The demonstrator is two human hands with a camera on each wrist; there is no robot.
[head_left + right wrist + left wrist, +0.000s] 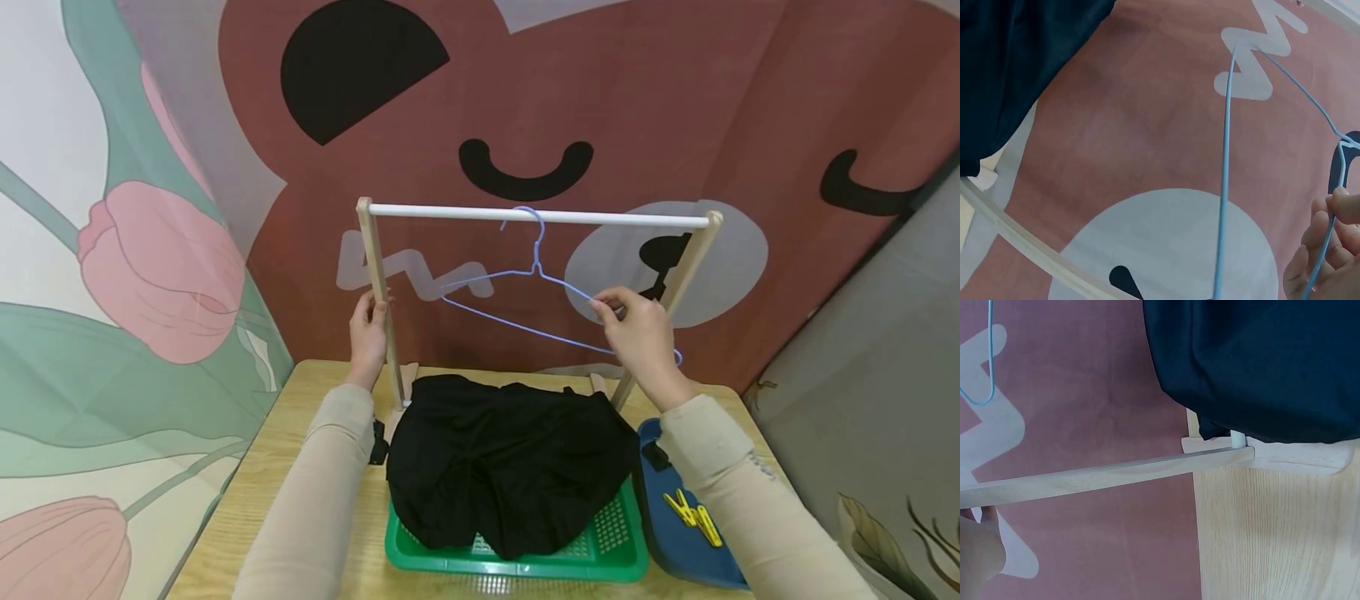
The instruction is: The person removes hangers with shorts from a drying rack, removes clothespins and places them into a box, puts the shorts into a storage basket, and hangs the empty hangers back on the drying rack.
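In the head view, a blue wire hanger (pixel 537 265) hooks over the white rod (pixel 450 212) of a small wooden clothes rack. My right hand (pixel 641 337) pinches the hanger's sloping right arm between thumb and fingers; the right wrist view also shows the wire (pixel 1225 156) passing through that hand (pixel 1329 244). At the rack's left post (pixel 372 250), my left hand (pixel 367 337) grips the wood partway up. Below the hanger, black shorts (pixel 510 458) lie spread over a green basket (pixel 517 570), hiding most of its inside.
Right of the basket lies a blue tray (pixel 675 546) holding yellow clothespins (pixel 681 508) and a small black item (pixel 657 456). Another black item (pixel 378 442) sits by the rack's left foot. A printed curtain (pixel 645 92) hangs behind the wooden table (pixel 300 417).
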